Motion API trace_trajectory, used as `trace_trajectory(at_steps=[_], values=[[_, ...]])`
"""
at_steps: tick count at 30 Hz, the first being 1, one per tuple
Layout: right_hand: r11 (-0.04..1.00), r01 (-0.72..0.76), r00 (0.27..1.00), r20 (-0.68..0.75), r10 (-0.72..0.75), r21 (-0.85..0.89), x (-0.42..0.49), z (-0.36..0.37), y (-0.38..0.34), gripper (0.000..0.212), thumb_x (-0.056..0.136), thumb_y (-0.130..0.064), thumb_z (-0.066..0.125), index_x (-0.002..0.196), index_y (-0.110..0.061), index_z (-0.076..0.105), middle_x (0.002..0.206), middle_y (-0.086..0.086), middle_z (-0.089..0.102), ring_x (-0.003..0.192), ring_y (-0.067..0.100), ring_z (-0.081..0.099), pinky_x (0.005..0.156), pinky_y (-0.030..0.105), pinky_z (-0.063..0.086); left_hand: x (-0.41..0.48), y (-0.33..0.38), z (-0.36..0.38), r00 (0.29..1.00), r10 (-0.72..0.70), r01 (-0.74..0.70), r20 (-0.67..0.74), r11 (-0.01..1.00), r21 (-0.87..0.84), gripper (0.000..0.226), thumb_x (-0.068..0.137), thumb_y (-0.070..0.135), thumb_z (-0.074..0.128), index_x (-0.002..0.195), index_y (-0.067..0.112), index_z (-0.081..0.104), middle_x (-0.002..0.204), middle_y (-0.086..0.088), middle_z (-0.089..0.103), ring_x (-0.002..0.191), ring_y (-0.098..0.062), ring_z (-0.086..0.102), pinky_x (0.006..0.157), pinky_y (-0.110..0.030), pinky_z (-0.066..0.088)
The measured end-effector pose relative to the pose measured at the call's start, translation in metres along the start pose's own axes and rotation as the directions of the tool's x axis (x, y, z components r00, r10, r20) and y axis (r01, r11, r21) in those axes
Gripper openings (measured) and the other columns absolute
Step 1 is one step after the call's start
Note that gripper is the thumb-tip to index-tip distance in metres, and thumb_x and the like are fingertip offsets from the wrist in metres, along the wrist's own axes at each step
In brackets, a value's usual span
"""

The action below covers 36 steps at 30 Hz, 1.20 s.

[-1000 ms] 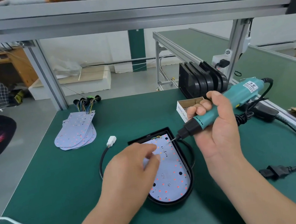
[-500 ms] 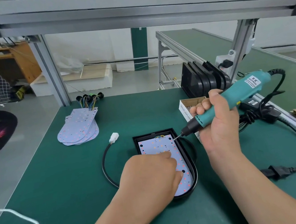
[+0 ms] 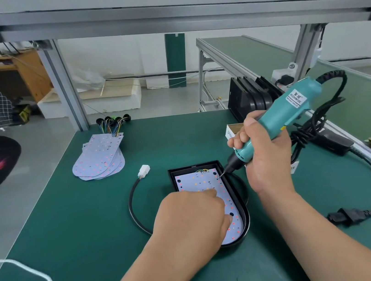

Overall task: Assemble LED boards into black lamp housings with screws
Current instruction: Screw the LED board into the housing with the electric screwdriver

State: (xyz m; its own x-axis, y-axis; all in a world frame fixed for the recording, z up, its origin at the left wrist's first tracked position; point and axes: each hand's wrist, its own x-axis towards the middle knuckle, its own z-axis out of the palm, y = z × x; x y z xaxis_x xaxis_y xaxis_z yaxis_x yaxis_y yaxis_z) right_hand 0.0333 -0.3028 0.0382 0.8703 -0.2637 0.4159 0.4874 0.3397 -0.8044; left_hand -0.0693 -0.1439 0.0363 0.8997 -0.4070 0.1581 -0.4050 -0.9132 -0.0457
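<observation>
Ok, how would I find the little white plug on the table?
Start at the green table and find the black housing in the middle. A black cable curves out left of it, up to the plug. It's the only white block there; the power plug far right is black.

lamp housing point(image 3: 243, 206): on the table point(image 3: 72, 229), centre.
LED board point(image 3: 200, 182): inside the lamp housing; left hand point(image 3: 191, 221) rests on its near half.
screwdriver point(image 3: 284, 113): in the right hand point(image 3: 266, 154), at 2 o'clock; tip at the LED board's far right corner.
spare boards point(image 3: 98, 158): stacked at 10 o'clock.
connector point(image 3: 144, 170): 11 o'clock, near.
screw box point(image 3: 232, 131): 1 o'clock, behind the right hand.
housing stack point(image 3: 250, 100): behind the screw box.
</observation>
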Motion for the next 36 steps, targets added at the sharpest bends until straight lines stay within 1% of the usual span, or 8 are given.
trace_trajectory(at_steps=[3, 7, 11, 17, 20, 23, 31, 36], values=[[1.0, 0.007, 1.0, 0.008, -0.007, -0.018, 0.0007, -0.0002, 0.0024, 0.005, 0.096, -0.013, 0.063, 0.096, -0.012, 0.058, 0.071, 0.008, 0.045, 0.06, 0.026, 0.047, 0.072, 0.04, 0.056, 0.0007, -0.0004, 0.0012, 1.0, 0.009, -0.009, -0.001, 1.0, 0.006, 0.04, 0.11, 0.046, 0.029, 0.086, 0.023, 0.053, 0.098, 0.003, 0.057, 0.064, -0.026, 0.047, 0.05, -0.033, 0.016], [0.999, 0.028, 0.999, 0.032, -0.028, -0.026, 0.0006, 0.0004, 0.0021, 0.007, 0.096, -0.013, 0.063, 0.099, -0.009, 0.058, 0.069, 0.007, 0.046, 0.059, 0.025, 0.047, 0.071, 0.04, 0.057, 0.0009, -0.0002, 0.0013, 1.0, 0.018, -0.018, -0.017, 1.0, 0.003, 0.04, 0.11, 0.046, 0.029, 0.086, 0.023, 0.053, 0.096, 0.003, 0.056, 0.059, -0.024, 0.041, 0.05, -0.033, 0.016], [0.999, 0.028, 0.999, 0.04, -0.027, -0.025, -0.0006, 0.0011, 0.0018, 0.009, 0.095, -0.014, 0.063, 0.1, -0.009, 0.057, 0.069, 0.006, 0.047, 0.059, 0.025, 0.047, 0.071, 0.04, 0.056, 0.001, 0.0002, 0.001, 0.999, 0.016, -0.016, -0.03, 1.0, -0.012, 0.04, 0.109, 0.045, 0.03, 0.084, 0.023, 0.051, 0.09, 0.002, 0.051, 0.053, -0.019, 0.031, 0.05, -0.034, 0.016], [0.998, 0.041, 0.997, 0.07, -0.038, -0.05, -0.0021, 0.0015, 0.001, 0.004, 0.097, -0.012, 0.062, 0.095, -0.013, 0.059, 0.068, 0.004, 0.047, 0.059, 0.025, 0.047, 0.072, 0.04, 0.056, 0.0013, 0.0011, -0.0001, 0.999, 0.009, -0.01, -0.032, 1.0, -0.023, 0.039, 0.11, 0.044, 0.031, 0.083, 0.023, 0.05, 0.089, 0.001, 0.049, 0.052, -0.019, 0.031, 0.05, -0.033, 0.016], [0.995, 0.061, 0.994, 0.091, -0.054, -0.078, -0.003, 0.0031, 0.0004, 0.01, 0.097, -0.01, 0.061, 0.091, -0.017, 0.06, 0.065, 0.0, 0.048, 0.058, 0.024, 0.048, 0.071, 0.039, 0.056, 0.0016, 0.0012, -0.0005, 1.0, 0.004, -0.005, -0.029, 1.0, -0.026, 0.037, 0.11, 0.043, 0.033, 0.08, 0.024, 0.045, 0.087, 0.001, 0.047, 0.052, -0.019, 0.03, 0.05, -0.033, 0.015], [0.994, 0.074, 0.993, 0.1, -0.065, -0.085, -0.0036, 0.0039, -0.0003, 0.008, 0.097, -0.01, 0.061, 0.092, -0.015, 0.059, 0.065, 0.0, 0.049, 0.058, 0.025, 0.048, 0.071, 0.04, 0.056, 0.0017, 0.001, -0.0001, 1.0, 0.002, -0.003, -0.03, 1.0, -0.029, 0.037, 0.109, 0.043, 0.034, 0.079, 0.024, 0.044, 0.087, 0.001, 0.047, 0.052, -0.019, 0.029, 0.05, -0.033, 0.015], [0.994, 0.072, 0.991, 0.114, -0.063, -0.078, -0.0034, 0.0044, -0.0008, 0.008, 0.097, -0.011, 0.063, 0.092, -0.017, 0.061, 0.067, 0.001, 0.048, 0.058, 0.025, 0.049, 0.072, 0.039, 0.056, 0.0018, 0.0004, 0.0008, 0.999, 0.012, -0.013, -0.031, 1.0, -0.027, 0.039, 0.11, 0.042, 0.034, 0.075, 0.024, 0.038, 0.086, 0.001, 0.046, 0.052, -0.019, 0.031, 0.05, -0.034, 0.016], [0.996, 0.063, 0.993, 0.107, -0.057, -0.059, -0.003, 0.0035, 0.0002, 0.006, 0.098, -0.011, 0.061, 0.095, -0.014, 0.059, 0.066, 0.001, 0.048, 0.059, 0.025, 0.048, 0.072, 0.04, 0.056, 0.003, 0.0003, 0.0013, 0.999, 0.013, -0.015, -0.042, 0.999, -0.035, 0.037, 0.11, 0.043, 0.034, 0.081, 0.025, 0.046, 0.088, 0.001, 0.049, 0.052, -0.019, 0.031, 0.05, -0.034, 0.016]])
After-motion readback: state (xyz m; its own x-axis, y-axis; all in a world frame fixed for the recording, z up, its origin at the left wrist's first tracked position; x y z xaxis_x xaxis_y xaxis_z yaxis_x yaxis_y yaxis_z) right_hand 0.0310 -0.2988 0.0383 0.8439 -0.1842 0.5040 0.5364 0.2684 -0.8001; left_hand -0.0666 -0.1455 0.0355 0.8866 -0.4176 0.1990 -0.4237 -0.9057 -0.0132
